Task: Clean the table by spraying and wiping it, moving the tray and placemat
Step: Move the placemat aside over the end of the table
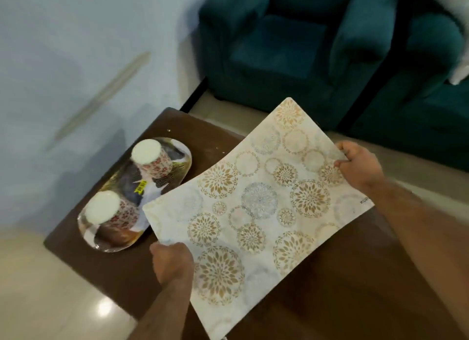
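A cream placemat (256, 200) with gold and blue floral circles is lifted above the dark brown table (342, 301). My left hand (172, 262) grips its near left edge. My right hand (360, 164) pinches its far right edge. An oval patterned tray (149, 187) lies on the table's left part, partly covered by the placemat's corner. Two floral cups stand upside down on the tray, one at the far end (152, 159) and one at the near end (109, 210). No spray bottle or cloth is in view.
A teal armchair (286, 48) stands beyond the table, with a second teal seat (431, 106) to its right. A pale blue wall (76, 60) runs along the left. Light floor tiles (50, 301) border the table's left edge. Small crumbs (168, 130) dot the far tabletop.
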